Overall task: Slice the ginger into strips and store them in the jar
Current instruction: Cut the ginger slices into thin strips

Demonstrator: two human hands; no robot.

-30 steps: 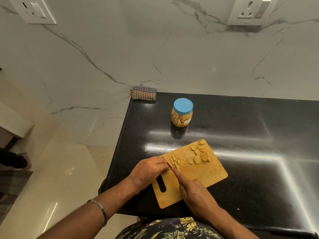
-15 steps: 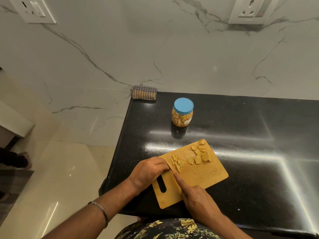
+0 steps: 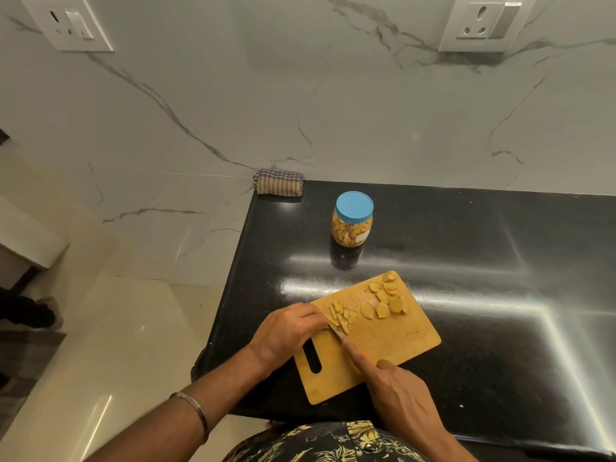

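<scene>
A wooden cutting board (image 3: pixel 393 341) lies on the black counter. On its far left part is a small pile of ginger strips (image 3: pixel 340 315); several flat ginger slices (image 3: pixel 383 300) lie toward its far corner. My left hand (image 3: pixel 286 331) has its fingers curled down on the ginger at the pile's left edge. My right hand (image 3: pixel 396 391) grips a knife (image 3: pixel 338 332), forefinger stretched along its back, the blade tip beside the strips. A clear jar (image 3: pixel 352 223) with a blue lid, holding yellow pieces, stands closed behind the board.
A folded checked cloth (image 3: pixel 279 182) sits at the counter's back left corner against the marble wall. The counter's left edge (image 3: pixel 230 295) drops to a tiled floor. Two wall sockets (image 3: pixel 483 23) are mounted high up.
My right hand with the knife has drawn back toward me a little along the board. My left hand stays on the ginger by the strips.
</scene>
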